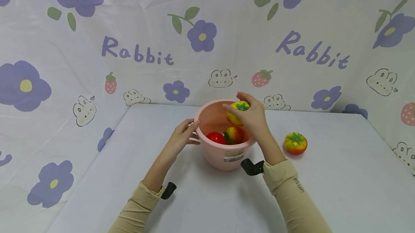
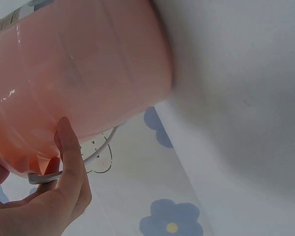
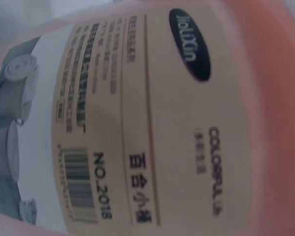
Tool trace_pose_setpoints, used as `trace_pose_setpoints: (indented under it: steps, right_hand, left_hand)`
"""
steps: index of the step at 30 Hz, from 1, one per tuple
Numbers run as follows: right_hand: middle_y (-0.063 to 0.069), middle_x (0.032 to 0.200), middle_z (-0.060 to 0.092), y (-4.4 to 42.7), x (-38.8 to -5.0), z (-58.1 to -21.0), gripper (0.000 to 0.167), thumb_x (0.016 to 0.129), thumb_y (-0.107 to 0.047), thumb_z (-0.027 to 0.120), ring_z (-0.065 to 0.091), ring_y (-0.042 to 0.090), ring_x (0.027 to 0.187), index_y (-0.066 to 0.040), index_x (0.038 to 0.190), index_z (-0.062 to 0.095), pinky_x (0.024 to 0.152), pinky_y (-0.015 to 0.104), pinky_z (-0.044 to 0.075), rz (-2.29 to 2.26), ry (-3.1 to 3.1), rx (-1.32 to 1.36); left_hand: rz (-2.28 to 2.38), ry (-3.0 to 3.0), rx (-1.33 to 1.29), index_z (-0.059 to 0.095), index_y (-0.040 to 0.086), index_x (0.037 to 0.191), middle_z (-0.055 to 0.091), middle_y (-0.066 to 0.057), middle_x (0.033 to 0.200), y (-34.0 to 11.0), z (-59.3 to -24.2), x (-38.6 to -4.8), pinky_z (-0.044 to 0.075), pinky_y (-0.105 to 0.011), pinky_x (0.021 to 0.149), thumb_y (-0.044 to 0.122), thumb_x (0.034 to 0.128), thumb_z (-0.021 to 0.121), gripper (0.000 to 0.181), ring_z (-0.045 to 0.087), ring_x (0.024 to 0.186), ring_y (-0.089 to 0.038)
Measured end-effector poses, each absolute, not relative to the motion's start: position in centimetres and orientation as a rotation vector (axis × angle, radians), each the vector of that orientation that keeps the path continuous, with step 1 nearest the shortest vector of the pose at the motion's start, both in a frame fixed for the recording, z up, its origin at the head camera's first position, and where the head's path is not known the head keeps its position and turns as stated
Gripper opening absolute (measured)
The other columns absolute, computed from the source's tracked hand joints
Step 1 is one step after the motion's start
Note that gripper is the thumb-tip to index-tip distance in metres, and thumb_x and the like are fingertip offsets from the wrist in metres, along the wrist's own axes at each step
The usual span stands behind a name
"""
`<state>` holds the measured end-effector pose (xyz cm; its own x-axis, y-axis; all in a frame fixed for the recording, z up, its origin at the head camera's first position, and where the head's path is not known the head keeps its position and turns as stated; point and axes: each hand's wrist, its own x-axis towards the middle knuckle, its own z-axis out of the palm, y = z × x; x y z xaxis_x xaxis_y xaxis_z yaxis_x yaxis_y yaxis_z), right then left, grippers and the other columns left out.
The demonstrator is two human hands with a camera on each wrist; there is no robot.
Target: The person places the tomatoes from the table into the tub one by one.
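A pink plastic bucket [image 1: 212, 155] stands upright on the table. My left hand [image 1: 178, 137] grips its left rim, thumb on top and fingers under the edge. In the left wrist view those fingers [image 2: 71, 157] lie against the outer wall beside the thin handle [image 2: 105, 145]. Over the bucket's opening, my right hand [image 1: 254, 117] holds a yellow-and-red tomato [image 1: 234, 117] with a green leafy top. Inside lie a red tomato [image 1: 216, 138] and a red-and-yellow one [image 1: 235, 135]. The bucket's printed label [image 3: 187, 147] fills much of the right wrist view.
To the right of the bucket, another yellow-and-red tomato [image 1: 295, 144] sits on the white table [image 1: 340, 175]. A flower-and-rabbit printed cloth [image 1: 227, 56] hangs behind and at both sides. Black curved pieces [image 1: 253, 167] stick out from both sleeve cuffs.
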<state>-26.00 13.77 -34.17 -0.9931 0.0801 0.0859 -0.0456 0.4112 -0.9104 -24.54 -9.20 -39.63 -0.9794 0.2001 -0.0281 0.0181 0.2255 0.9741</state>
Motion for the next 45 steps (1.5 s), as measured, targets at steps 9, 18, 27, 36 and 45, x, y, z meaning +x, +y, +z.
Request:
trace_pose_setpoints:
  steps: [9, 18, 27, 36, 45]
  right_hand:
    - [0.007, 0.152, 0.043, 12.9, -25.8, -34.0, 0.082, 0.083, -0.046, 0.074, 0.044, 0.03, 0.137, -0.018, 0.15, 0.036, 0.108, 0.046, 0.047, 1.549, -2.732, -0.037]
    - [0.009, 0.153, 0.041, 12.6, -25.6, -34.3, 0.09, 0.081, -0.049, 0.074, 0.043, 0.032, 0.135, -0.015, 0.152, 0.031, 0.106, 0.05, 0.048, 1.452, -2.849, -0.027]
    - [0.009, 0.155, 0.039, 12.8, -25.5, -34.5, 0.093, 0.079, -0.053, 0.074, 0.04, 0.032, 0.14, -0.018, 0.153, 0.029, 0.11, 0.052, 0.044, 1.502, -2.786, 0.047]
    - [0.004, 0.153, 0.043, 13.4, -25.0, -34.6, 0.085, 0.08, -0.051, 0.075, 0.039, 0.026, 0.143, -0.019, 0.15, 0.037, 0.114, 0.047, 0.041, 1.628, -2.548, 0.097]
    - [0.001, 0.153, 0.043, 15.7, -24.4, -35.3, 0.074, 0.085, -0.035, 0.076, 0.032, 0.017, 0.148, -0.015, 0.147, 0.042, 0.121, 0.04, 0.029, 1.689, -2.282, 0.182]
  left_hand:
    - [1.866, 2.33, 0.202, 0.05, 0.011, 0.137, 0.064, -0.02, 0.114, -9.3, -39.6, -24.6, 0.061, -0.041, 0.085, 0.04, 0.1007, 0.05, 0.046, 0.067, 0.094, -0.025]
    - [1.853, 2.334, 0.215, 0.049, 0.01, 0.138, 0.063, -0.02, 0.116, -9.2, -39.7, -24.6, 0.06, -0.041, 0.087, 0.043, 0.101, 0.047, 0.049, 0.067, 0.098, -0.027]
    - [1.846, 2.338, 0.191, 0.049, 0.012, 0.138, 0.064, -0.02, 0.117, -9.2, -39.6, -24.5, 0.061, -0.039, 0.085, 0.041, 0.1009, 0.049, 0.047, 0.068, 0.095, -0.024]
    - [1.848, 2.336, 0.193, 0.049, 0.011, 0.138, 0.064, -0.019, 0.116, -9.2, -39.5, -24.5, 0.061, -0.039, 0.085, 0.041, 0.1006, 0.049, 0.048, 0.068, 0.093, -0.021]
    - [1.853, 2.335, 0.203, 0.05, 0.011, 0.138, 0.064, -0.02, 0.116, -9.3, -39.6, -24.5, 0.061, -0.04, 0.085, 0.04, 0.1009, 0.049, 0.047, 0.067, 0.093, -0.022]
